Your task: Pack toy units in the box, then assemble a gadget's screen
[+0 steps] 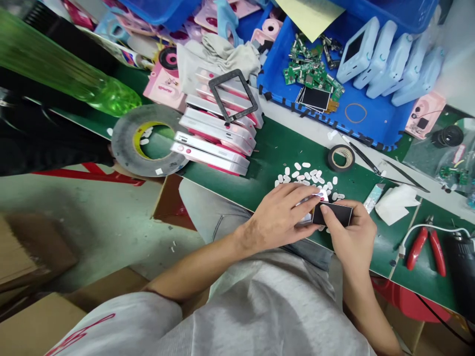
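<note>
Close to my body at the bench edge, my left hand (280, 215) is wrapped round a white device casing (307, 217), mostly hidden under its fingers. Between the thumb and fingers of my right hand (354, 232) is a small black display screen (340, 213) with a pale border. The screen lies against the casing's right side; whether it is joined to it I cannot tell. Just beyond the hands, many small white oval pads (315, 174) are scattered on the green bench (285, 138).
White-and-pink devices (215, 146) stand in a row under a dark frame (250, 106). A blue tray (361, 128) holds circuit boards, screens and light-blue devices. Tape rolls (122, 138), tweezers (406, 175) and red-handled pliers (417, 249) lie around. At left is another person's dark sleeve (55, 138).
</note>
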The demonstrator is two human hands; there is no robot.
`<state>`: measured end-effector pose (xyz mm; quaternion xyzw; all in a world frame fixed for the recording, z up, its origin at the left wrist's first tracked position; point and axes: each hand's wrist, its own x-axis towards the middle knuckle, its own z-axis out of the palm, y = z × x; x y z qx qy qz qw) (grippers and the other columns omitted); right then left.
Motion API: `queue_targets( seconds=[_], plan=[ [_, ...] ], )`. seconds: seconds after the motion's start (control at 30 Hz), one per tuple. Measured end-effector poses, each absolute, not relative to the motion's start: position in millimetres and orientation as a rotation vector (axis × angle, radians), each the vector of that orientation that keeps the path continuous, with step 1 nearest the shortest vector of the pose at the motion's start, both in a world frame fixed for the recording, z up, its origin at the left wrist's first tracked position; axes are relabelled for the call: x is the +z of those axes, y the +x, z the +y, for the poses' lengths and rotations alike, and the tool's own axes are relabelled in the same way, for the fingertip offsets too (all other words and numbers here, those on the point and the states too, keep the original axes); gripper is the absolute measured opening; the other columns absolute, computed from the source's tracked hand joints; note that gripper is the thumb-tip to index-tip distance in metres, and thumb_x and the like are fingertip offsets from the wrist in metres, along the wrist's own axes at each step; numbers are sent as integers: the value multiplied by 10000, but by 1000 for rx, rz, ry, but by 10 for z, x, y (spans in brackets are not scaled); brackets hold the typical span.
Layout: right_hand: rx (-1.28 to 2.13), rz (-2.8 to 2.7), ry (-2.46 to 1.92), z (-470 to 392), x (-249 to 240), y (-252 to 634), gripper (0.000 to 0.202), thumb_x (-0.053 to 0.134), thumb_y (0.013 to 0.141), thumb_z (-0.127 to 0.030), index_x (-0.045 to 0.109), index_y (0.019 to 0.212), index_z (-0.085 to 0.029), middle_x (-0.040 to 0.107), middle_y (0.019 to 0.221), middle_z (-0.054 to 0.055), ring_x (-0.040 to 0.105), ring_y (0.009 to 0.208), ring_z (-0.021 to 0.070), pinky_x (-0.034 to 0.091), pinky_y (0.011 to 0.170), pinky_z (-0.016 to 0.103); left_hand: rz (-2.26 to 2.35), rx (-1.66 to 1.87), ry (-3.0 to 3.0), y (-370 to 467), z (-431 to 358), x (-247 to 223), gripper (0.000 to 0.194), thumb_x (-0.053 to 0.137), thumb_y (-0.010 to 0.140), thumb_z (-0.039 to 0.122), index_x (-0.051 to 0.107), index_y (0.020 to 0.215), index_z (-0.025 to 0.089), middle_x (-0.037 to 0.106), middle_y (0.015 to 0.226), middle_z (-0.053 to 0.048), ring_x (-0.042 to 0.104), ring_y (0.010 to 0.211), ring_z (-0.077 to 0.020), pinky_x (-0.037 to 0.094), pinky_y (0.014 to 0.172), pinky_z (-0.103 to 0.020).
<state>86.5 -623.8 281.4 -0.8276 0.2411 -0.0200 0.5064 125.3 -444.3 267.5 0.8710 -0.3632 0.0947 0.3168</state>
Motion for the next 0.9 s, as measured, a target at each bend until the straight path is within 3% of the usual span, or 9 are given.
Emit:
queue_targets(
  seconds=[0.27, 0.43, 0.53, 0.67, 0.8, 0.9],
  plan=[
    [-1, 550, -1941, -6340, 2800, 840, 357, 697, 862, -534, 735, 922, -184, 716, 752, 31, 662, 674, 195, 530, 642, 328, -964, 280, 2295, 1258, -4451, 2662, 408, 655, 945, 398, 580, 1261, 151, 720, 1264, -123, 698, 1101, -257, 600, 906, -413],
    [-23, 473, -1979, -6351, 2796, 835, 431, 514, 982, -555, 731, 1000, -182, 740, 903, 75, 679, 747, 208, 551, 701, 368, -935, 258, 2292, 1253, -4465, 2673, 407, 666, 933, 409, 596, 1245, 157, 718, 1274, -117, 696, 1115, -253, 597, 924, -408],
    [-83, 422, -1956, -6310, 2770, 797, 457, 626, 924, -548, 658, 1209, -193, 708, 928, 61, 681, 778, 211, 576, 715, 378, -924, 294, 2285, 1243, -4474, 2668, 404, 687, 921, 393, 610, 1227, 142, 721, 1260, -121, 698, 1104, -256, 597, 924, -405],
    [-131, 409, -2007, -6260, 2714, 702, 743, 846, 732, -487, 559, 1352, -193, 701, 1003, 88, 687, 835, 236, 594, 662, 367, -916, 299, 2289, 1228, -4484, 2637, 336, 628, 947, 341, 626, 1219, 142, 715, 1277, -125, 692, 1119, -253, 590, 937, -410],
    [-99, 354, -1927, -6307, 2666, 627, 670, 767, 828, -481, 547, 1389, -190, 700, 1139, 141, 702, 918, 248, 619, 731, 397, -923, 238, 2312, 1223, -4493, 2610, 392, 625, 953, 413, 628, 1250, 157, 699, 1307, -129, 680, 1146, -265, 576, 967, -435],
    [-41, 336, -1864, -6372, 2656, 617, 654, 718, 876, -484, 534, 1437, -203, 700, 1088, 120, 677, 768, 207, 599, 652, 375, -935, 250, 2323, 1217, -4497, 2603, 428, 664, 933, 427, 628, 1264, 159, 692, 1318, -126, 677, 1140, -267, 572, 964, -433]
  ],
)
